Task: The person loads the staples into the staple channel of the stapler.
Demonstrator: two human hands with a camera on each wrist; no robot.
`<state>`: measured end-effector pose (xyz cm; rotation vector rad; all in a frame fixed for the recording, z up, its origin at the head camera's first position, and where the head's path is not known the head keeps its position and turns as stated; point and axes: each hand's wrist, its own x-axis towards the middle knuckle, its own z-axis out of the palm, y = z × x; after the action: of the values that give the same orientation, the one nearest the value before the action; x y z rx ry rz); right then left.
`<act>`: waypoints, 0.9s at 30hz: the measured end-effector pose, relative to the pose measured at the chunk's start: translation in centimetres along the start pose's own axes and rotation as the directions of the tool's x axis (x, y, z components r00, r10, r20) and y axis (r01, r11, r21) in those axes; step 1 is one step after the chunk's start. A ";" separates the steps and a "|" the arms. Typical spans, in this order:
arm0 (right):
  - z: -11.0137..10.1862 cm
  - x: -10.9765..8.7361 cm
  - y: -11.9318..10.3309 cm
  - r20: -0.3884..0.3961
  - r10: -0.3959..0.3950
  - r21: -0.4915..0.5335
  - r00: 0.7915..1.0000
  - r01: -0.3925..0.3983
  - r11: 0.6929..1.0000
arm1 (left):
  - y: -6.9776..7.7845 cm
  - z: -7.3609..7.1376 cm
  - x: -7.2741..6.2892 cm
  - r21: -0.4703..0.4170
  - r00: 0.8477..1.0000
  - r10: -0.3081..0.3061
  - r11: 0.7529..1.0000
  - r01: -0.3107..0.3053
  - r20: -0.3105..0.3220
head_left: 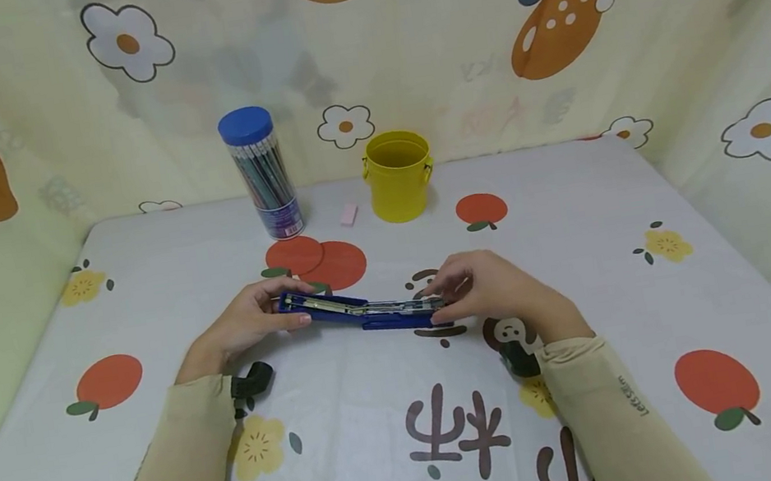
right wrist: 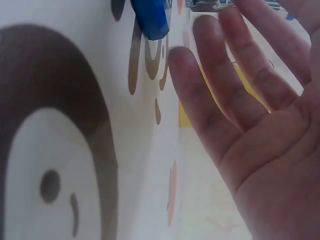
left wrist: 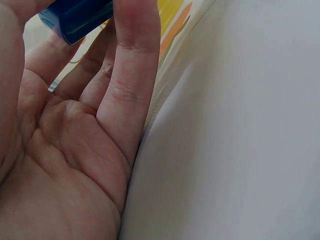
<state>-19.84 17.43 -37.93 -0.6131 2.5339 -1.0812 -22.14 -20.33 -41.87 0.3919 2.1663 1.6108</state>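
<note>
A blue stapler [head_left: 398, 322] is folded wide open, its metal inner parts facing up, in the middle of the head view. My left hand [head_left: 248, 321] pinches its left end, thumb on the near side and fingers on the far side. At the opposite end my right hand [head_left: 493, 287] holds the stapler with the thumb at the near edge and the fingers bent over the metal rail. The left wrist view has one blue stapler end [left wrist: 75, 22] between thumb and fingers. Another blue end [right wrist: 152, 20] appears at the top of the right wrist view, near the fingertips.
Behind the hands stand a clear tub of pencils [head_left: 264, 175] with a blue lid and a small yellow bucket [head_left: 399, 189]. Between them lies a pink eraser [head_left: 348, 214]. A printed cloth covers the table [head_left: 341, 446], and a patterned curtain [head_left: 445, 40] hangs behind it.
</note>
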 end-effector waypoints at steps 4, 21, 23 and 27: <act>0.1 0.0 0.3 -0.007 0.036 0.054 0.999 -0.035 0.998 | 0.0 0.0 -0.1 0.006 1.000 -0.004 1.000 0.004 -0.001; 0.2 -0.1 1.1 0.023 0.027 0.198 0.999 -0.031 0.980 | 0.2 0.1 0.0 -0.079 0.993 0.119 0.990 -0.120 -0.018; 0.2 -0.1 1.1 0.021 0.023 0.206 1.000 -0.027 0.978 | 0.5 0.2 0.0 -0.081 0.990 0.139 0.987 -0.141 -0.029; 0.0 -0.1 1.1 0.019 0.013 0.206 1.000 -0.016 0.978 | 1.4 0.8 0.1 -0.104 0.982 0.185 0.976 -0.189 -0.049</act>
<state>-20.00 18.18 -38.79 -0.5438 2.3669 -1.3064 -21.82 -19.19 -40.70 0.5490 2.1122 1.8429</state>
